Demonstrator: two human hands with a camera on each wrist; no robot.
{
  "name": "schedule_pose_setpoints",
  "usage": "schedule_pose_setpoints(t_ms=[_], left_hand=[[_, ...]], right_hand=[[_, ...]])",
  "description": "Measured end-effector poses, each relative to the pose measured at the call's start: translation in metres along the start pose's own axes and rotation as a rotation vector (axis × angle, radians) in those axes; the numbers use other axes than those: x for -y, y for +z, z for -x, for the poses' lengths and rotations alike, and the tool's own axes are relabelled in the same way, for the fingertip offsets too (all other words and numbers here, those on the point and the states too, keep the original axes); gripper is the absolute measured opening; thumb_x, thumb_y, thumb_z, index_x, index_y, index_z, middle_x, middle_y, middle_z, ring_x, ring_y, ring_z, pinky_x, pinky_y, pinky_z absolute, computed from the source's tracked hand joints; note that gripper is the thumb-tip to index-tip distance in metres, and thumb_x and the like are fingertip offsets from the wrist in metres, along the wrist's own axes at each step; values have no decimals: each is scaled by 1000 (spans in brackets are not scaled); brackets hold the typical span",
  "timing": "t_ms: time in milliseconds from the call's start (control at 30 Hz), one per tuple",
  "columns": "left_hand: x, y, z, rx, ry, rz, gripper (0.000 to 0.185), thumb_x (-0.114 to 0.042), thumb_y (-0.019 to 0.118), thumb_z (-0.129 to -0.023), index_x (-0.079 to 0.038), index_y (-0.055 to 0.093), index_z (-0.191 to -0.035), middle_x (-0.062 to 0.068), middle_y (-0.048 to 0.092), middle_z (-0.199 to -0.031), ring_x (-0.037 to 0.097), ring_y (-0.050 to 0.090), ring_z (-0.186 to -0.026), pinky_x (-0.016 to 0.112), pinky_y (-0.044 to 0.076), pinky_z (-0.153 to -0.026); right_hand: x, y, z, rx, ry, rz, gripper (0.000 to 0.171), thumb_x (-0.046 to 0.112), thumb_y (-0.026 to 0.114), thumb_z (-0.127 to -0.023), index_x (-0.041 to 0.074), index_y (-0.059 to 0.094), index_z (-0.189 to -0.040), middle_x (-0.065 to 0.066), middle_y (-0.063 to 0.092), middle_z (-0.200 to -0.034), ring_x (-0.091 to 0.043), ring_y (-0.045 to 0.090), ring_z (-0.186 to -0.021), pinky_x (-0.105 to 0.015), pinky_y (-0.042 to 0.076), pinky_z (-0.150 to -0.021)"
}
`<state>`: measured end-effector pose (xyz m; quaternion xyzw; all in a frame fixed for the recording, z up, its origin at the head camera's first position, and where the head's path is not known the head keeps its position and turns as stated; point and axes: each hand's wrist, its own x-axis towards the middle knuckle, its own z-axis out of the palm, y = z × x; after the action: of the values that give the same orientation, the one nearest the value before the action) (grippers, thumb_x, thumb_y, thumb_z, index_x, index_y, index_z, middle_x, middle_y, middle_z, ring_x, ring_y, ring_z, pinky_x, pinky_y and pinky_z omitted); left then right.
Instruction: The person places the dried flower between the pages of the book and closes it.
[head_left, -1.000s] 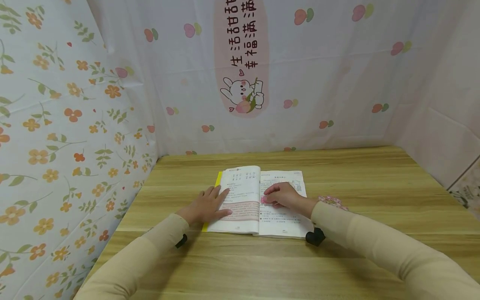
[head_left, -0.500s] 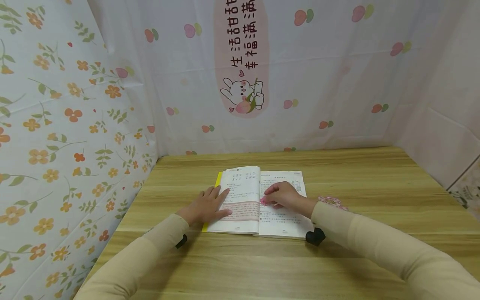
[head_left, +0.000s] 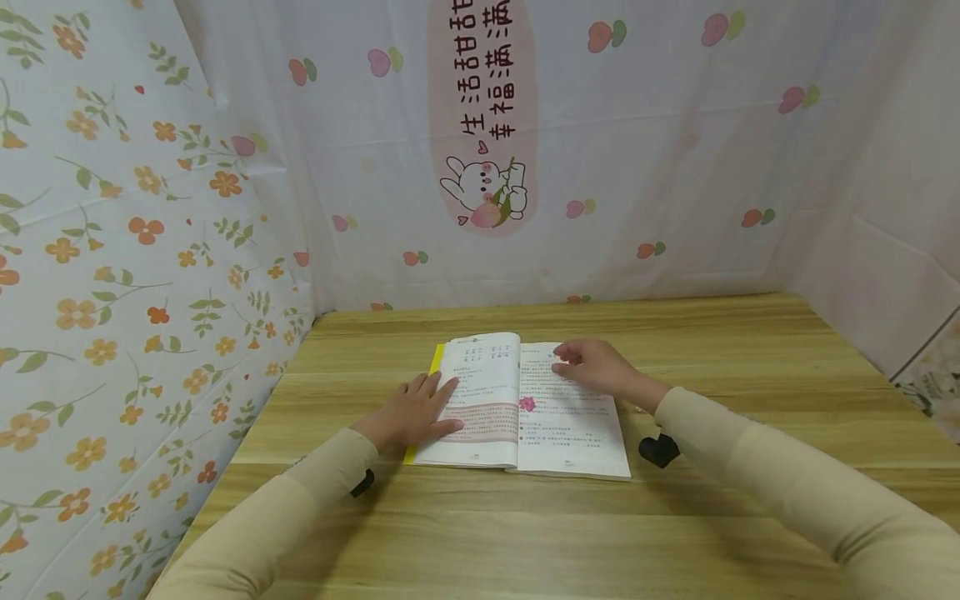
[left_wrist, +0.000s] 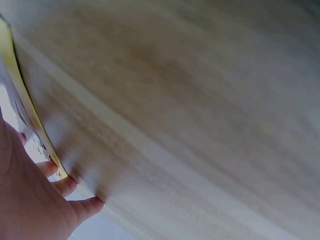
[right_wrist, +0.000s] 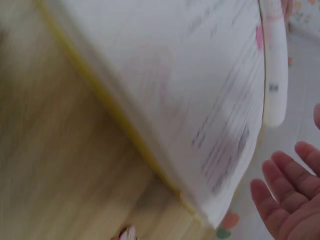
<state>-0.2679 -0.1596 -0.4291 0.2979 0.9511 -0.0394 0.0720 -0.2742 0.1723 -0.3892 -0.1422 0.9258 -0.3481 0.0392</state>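
An open book (head_left: 517, 408) with a yellow cover lies flat on the wooden table (head_left: 675, 517). My left hand (head_left: 416, 410) presses flat on its left page, fingers straight; in the left wrist view the fingertips (left_wrist: 60, 185) lie beside the yellow cover edge (left_wrist: 25, 107). My right hand (head_left: 594, 367) hovers over or lightly touches the upper right page, fingers relaxed and holding nothing. A small pink flower (head_left: 527, 403) lies on the right page next to the spine. The right wrist view shows the page (right_wrist: 200, 75) blurred and my spread fingers (right_wrist: 287, 195) apart from it.
Cloth walls close the table in: a floral sheet (head_left: 112, 292) on the left, a rabbit-print sheet (head_left: 487, 167) behind and a plain one at the right. Bare wood lies in front of the book and to its right.
My right hand has left the spot near the spine and moved up and right over the right page. The pink flower it covered now lies bare. The left hand has not moved.
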Motion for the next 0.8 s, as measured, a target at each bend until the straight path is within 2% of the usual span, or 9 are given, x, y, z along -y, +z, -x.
schedule_pose_setpoints(t_ms=[167, 267, 400, 633, 800], left_hand=[[0, 0, 0, -2, 2, 10, 83, -64, 39, -96, -10, 21, -156, 22, 25, -154, 41, 26, -138, 58, 29, -104], [-1, -1, 1, -5, 11, 31, 82, -64, 39, -96, -10, 21, -156, 22, 24, -154, 41, 25, -139, 59, 28, -104], [-1, -1, 3, -11, 22, 45, 81, -63, 38, -97, -10, 21, -155, 23, 24, -153, 41, 25, -139, 59, 27, -105], [-1, -1, 2, -18, 18, 31, 80, -62, 39, -97, -10, 22, -155, 23, 25, -153, 41, 26, -138, 59, 29, -104], [-2, -2, 2, -19, 20, 38, 79, -61, 41, -97, -9, 24, -154, 24, 26, -152, 42, 27, -137, 59, 29, -103]], right_hand=[[-18, -10, -3, -45, -113, 193, 55, 26, 66, -94, -3, 50, -138, -22, 51, -138, -42, 45, -128, -55, 35, -102], [-29, -12, -5, -44, -177, 285, 61, 28, 68, -92, -3, 47, -141, -23, 47, -141, -42, 41, -131, -56, 32, -104], [-41, -13, -10, -26, -219, 374, 68, 32, 70, -91, -2, 43, -143, -25, 40, -146, -43, 38, -132, -57, 29, -105], [-57, -14, -21, 21, -208, 473, 78, 43, 67, -91, -2, 36, -146, -26, 33, -149, -45, 30, -136, -61, 24, -105], [-67, -14, -25, 88, -178, 551, 87, 55, 56, -93, -4, 26, -150, -28, 24, -153, -45, 21, -140, -61, 16, -108]])
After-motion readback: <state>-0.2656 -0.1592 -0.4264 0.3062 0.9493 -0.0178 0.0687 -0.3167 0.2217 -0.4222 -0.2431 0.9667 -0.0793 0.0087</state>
